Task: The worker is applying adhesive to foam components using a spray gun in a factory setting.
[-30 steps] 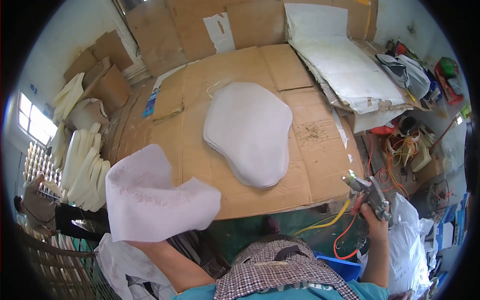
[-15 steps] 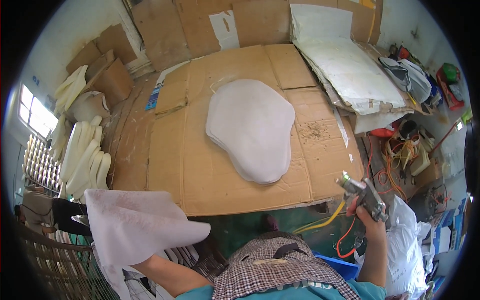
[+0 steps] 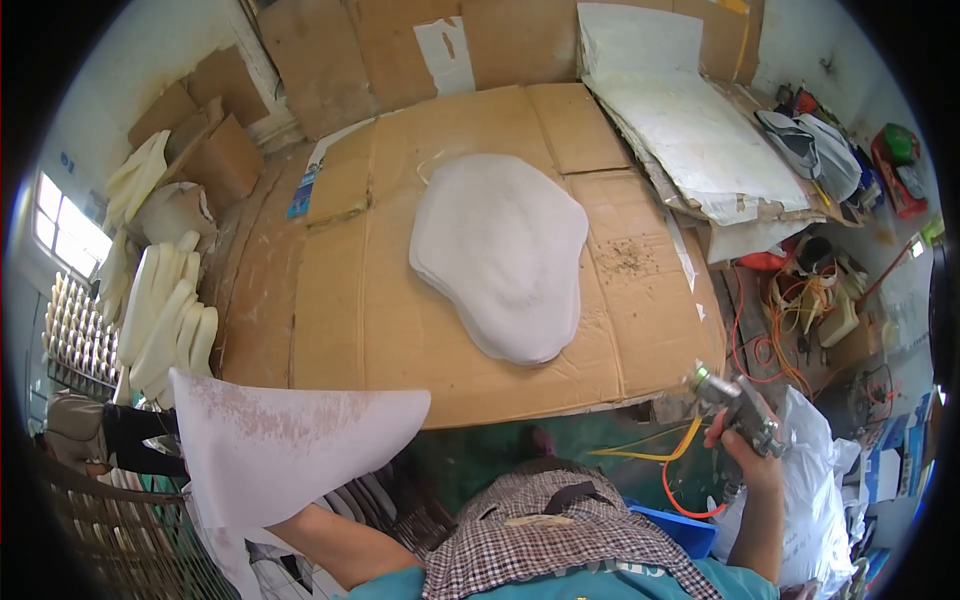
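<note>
A limp, pale pinkish-white sheet [image 3: 300, 440] with brownish blotches along its upper part hangs over my left hand. The hand and its fingers are hidden behind the sheet; my left forearm [image 3: 340, 545] comes out below it, holding it up off the table's near left corner. In my right hand [image 3: 745, 450] is a metal spray gun [image 3: 740, 412], gripped with the fingers wrapped round its handle and its nozzle turned up and leftward. Between the hands, farther off, a stack of pale, rounded, irregular pieces [image 3: 500, 255] lies on the cardboard-covered table [image 3: 340, 330].
Yellow and orange hoses [image 3: 680, 450] hang below the spray gun. White papery sheets [image 3: 690, 130] lie at the far right. Cream foam pieces [image 3: 165, 305] crowd the left side. A wicker basket [image 3: 110, 525] and a white plastic bag [image 3: 815, 510] flank me.
The sheet on my left hand has swung and spread, its free corner now lifted slightly up and right. My right hand has moved a little right and down with the spray gun.
</note>
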Tool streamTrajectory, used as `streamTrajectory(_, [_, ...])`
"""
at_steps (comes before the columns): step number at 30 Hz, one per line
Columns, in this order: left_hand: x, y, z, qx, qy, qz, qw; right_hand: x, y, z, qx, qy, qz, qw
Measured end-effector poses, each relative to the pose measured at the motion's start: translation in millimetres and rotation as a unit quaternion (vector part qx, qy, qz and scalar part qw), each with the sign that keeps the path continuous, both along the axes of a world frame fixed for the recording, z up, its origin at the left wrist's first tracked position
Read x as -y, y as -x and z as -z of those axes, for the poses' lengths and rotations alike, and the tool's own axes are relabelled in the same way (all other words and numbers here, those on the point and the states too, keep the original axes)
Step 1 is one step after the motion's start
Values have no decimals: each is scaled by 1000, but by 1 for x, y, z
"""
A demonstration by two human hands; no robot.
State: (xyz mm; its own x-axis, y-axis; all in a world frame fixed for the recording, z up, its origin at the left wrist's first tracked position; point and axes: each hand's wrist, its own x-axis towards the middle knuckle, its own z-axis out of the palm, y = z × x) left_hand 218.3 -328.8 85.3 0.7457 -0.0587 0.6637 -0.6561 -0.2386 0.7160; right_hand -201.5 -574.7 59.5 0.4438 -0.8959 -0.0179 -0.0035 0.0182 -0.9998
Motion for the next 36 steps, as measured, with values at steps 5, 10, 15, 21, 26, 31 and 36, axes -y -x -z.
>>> streamTrajectory(5, [6,12,-5,0,-8,-13,1000,0,7,-1,-41,18,-32,998])
streamTrajectory(10, [25,26,-13,-3,-14,-28,1000,0,21,-3,-64,19,-55,996])
streamTrajectory(15, [31,30,-21,-4,-19,-37,999,-3,2,2,-18,-6,-81,997])
streamTrajectory(21, [32,39,-21,-3,-14,-37,999,7,-19,-1,-35,30,70,996])
streamTrajectory(26, [25,31,-14,-9,-5,-34,999,0,1,-1,-46,8,-12,999])
streamTrajectory(31, [36,31,-13,-12,5,-26,1000,-1,-10,7,-1,-20,21,1000])
streamTrajectory(36, [35,30,-9,-15,14,-17,1000,4,-12,5,1,22,-57,998])
